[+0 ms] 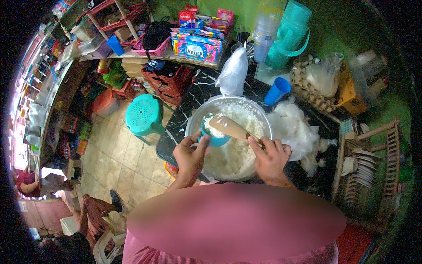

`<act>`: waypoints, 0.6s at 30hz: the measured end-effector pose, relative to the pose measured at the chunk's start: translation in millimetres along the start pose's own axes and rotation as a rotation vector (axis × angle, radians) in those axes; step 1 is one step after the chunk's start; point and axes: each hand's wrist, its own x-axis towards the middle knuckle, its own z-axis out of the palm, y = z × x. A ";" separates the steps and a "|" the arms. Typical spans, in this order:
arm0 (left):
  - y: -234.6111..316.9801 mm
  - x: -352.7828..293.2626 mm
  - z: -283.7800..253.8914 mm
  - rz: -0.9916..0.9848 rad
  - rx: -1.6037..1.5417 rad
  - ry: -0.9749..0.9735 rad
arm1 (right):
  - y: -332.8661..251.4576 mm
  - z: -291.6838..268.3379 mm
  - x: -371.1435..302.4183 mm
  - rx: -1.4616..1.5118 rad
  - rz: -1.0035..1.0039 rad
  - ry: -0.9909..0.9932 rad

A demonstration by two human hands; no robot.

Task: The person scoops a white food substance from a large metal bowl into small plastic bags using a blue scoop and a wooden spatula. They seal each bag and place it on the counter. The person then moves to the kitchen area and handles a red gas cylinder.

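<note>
A large metal pot (269, 124) of cooked white rice (233, 160) stands on the black marbled table in front of me. My left hand (190, 157) is closed on the side of a small teal cup (220, 141), held above the pot's left half with rice in it. In my right hand (271, 159) is a wooden rice paddle (235, 130), gripped by its handle at the pot's right. Its broad blade slants over the cup, with some grains stuck near the tip. The paddle hides part of the cup's mouth.
Right of the pot lie clear plastic bags (292, 132), with a blue cup (278, 91) behind them. A white plastic bag (233, 72) stands behind the pot. A dish rack (390, 154) is far right, a teal stool (144, 110) left. Someone sits at lower left (94, 215).
</note>
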 end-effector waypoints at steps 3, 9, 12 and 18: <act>-3.9 -0.2 0.7 -0.036 -0.250 0.023 | 1.2 -5.0 -0.2 0.010 0.002 -0.029; -11.2 16.7 -24.3 0.100 -0.189 0.147 | 8.7 -12.6 4.3 0.037 0.050 -0.088; -14.7 20.0 -41.9 0.197 -0.121 0.165 | 18.4 -8.5 18.0 0.105 0.204 -0.309; -13.8 10.0 -60.7 0.052 -0.258 0.100 | 34.1 27.1 72.0 -0.087 0.130 -0.635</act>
